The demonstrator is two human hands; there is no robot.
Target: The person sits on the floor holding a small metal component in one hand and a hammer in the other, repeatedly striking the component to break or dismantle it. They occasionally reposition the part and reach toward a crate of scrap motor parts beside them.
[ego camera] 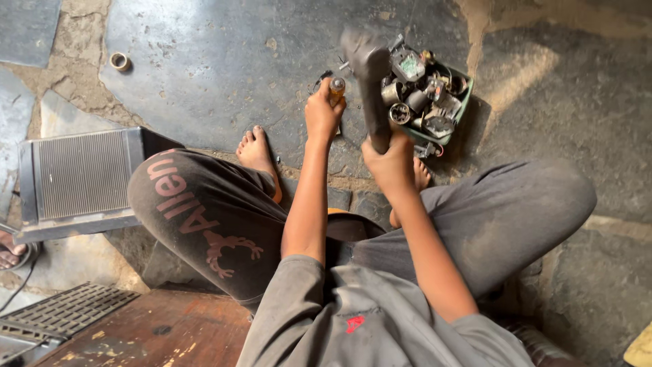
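hammer raised, tool set on the floor

right hand (390,160) grips the hammer (367,75) handle, head lifted and blurred. left hand (322,112) clasps an orange-handled tool (337,87) upright on the stone floor (204,61). the blow seems pending. beyond, a tray (464,102) holds loosened motor parts (421,95).

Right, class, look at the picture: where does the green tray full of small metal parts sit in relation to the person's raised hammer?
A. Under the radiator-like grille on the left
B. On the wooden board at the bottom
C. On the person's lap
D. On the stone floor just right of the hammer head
D: the green tray rests on the stone floor, immediately right of the hammer held in the right hand.
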